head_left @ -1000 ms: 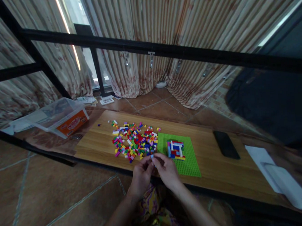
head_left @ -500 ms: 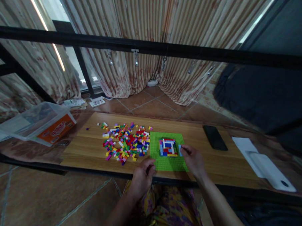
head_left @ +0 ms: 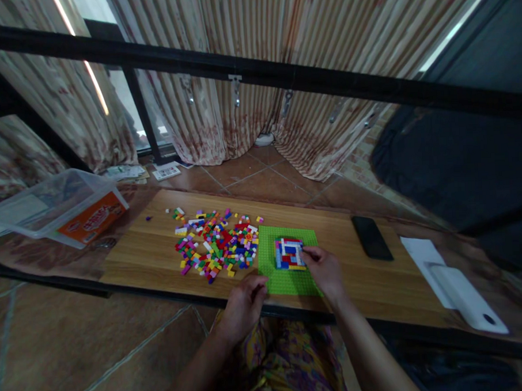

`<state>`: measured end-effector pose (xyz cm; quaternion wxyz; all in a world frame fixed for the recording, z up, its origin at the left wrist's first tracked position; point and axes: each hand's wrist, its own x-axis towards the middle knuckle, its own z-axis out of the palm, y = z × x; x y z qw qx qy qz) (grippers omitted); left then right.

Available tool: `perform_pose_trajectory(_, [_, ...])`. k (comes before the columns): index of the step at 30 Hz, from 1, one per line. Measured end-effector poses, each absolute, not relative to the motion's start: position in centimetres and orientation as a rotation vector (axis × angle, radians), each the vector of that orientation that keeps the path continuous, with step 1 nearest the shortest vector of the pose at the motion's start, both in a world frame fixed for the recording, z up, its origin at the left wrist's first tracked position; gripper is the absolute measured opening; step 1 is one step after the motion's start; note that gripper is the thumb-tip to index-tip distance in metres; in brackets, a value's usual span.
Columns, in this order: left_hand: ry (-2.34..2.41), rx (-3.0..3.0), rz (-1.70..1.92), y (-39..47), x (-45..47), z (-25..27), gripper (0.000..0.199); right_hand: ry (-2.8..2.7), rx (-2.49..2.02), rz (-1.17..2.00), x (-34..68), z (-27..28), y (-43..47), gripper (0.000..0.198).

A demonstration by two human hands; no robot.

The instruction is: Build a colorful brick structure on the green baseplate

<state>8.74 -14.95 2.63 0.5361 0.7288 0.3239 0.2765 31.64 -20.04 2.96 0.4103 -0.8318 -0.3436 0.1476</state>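
Observation:
A square structure of coloured toy bricks stands on a green studded baseplate. At the structure's right edge, my right hand is closed in a pinch, with the light blue brick at its fingertips mostly hidden. My left hand rests by the near left corner of the baseplate, its fingers curled and pressed together. Whether anything lies between those fingers cannot be made out. Left of the baseplate spreads a loose heap of small toy bricks in many colours.
On the wooden table board, a black phone lies to the right. A white device and white paper are farther right. A clear plastic bin stands at the left. A dark metal rail crosses before the curtains.
My right hand has moved left with the light blue brick, from beside the structure to its right edge. My left hand has stayed almost still. The view has shifted slightly.

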Motion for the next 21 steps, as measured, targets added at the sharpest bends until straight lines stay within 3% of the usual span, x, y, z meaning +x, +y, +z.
perform_pose_trajectory(21, [0.756, 1.688, 0.688, -15.0, 8.9, 2.6, 0.019, -0.732, -1.928, 0.490, 32.3, 1.3, -19.5, 0.040])
